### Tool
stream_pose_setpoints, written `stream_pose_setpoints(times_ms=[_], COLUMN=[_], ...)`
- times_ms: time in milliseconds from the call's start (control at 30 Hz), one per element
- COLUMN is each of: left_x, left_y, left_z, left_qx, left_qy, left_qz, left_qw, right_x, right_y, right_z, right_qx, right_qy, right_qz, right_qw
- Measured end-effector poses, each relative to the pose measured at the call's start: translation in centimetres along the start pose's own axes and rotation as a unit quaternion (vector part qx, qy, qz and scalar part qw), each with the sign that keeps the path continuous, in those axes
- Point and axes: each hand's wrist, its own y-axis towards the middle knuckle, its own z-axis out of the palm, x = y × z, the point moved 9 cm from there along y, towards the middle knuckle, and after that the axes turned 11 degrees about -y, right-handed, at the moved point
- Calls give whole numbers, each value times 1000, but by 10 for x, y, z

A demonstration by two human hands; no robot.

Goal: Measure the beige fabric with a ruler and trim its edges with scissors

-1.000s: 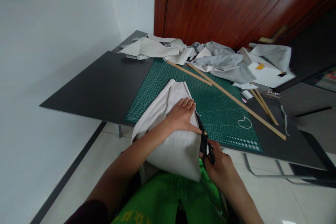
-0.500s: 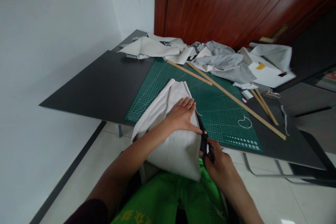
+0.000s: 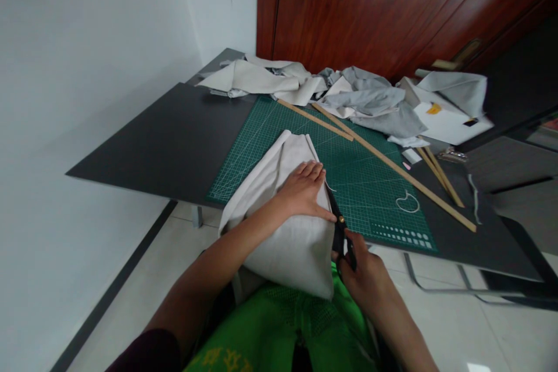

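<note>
Folded off-white fabric [image 3: 292, 250] lies over the front edge of the table and hangs toward my lap. My left hand [image 3: 303, 192] rests flat on it, fingers stretched out and thumb pointing at the right edge. In my right hand [image 3: 361, 267] is a pair of black scissors [image 3: 339, 232] with a brass-coloured pivot. Their blades run along the fabric's right edge, partly hidden by it. A thin strand [image 3: 330, 187] sticks out from that edge near my left fingertips.
Under the fabric is a green cutting mat [image 3: 361, 168] on a dark table [image 3: 174, 139]. Wooden strips [image 3: 392, 165] cross the mat. A loop of white cord [image 3: 407, 202] lies at right. Heaped cloth [image 3: 366, 99] and a white box [image 3: 449, 116] stand at the back.
Hands, scissors and fabric keep almost the same position. The view has shifted very slightly.
</note>
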Motion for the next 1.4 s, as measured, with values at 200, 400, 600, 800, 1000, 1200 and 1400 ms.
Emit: stream_pose_setpoints(times_ms=[200,400,600,800,1000,1200,1400], left_x=[0,1,0,-1,-1,0,0], left_y=[0,0,0,0,1,1,1], left_z=[0,0,0,-2,-2,-2,-2], left_qx=[-1,-13,-7,-2,-2,-3,-8], left_qy=[-5,-9,-13,-10,-14,-19,-15], left_qz=[2,4,0,-1,-1,-3,-1], left_qw=[1000,1000,1000,1000,1000,1000,1000], right_x=[-4,2,5,9,14,14,11], right_y=[0,0,3,9,12,11,12], right_z=[0,-10,-12,-12,-14,-11,-10], right_qx=[-1,-6,-2,1,-9,-4,-12], right_qy=[-7,24,32,7,0,-5,-13], right_qz=[15,3,6,6,-11,-26,-29], right_qw=[1000,1000,999,1000,1000,1000,999])
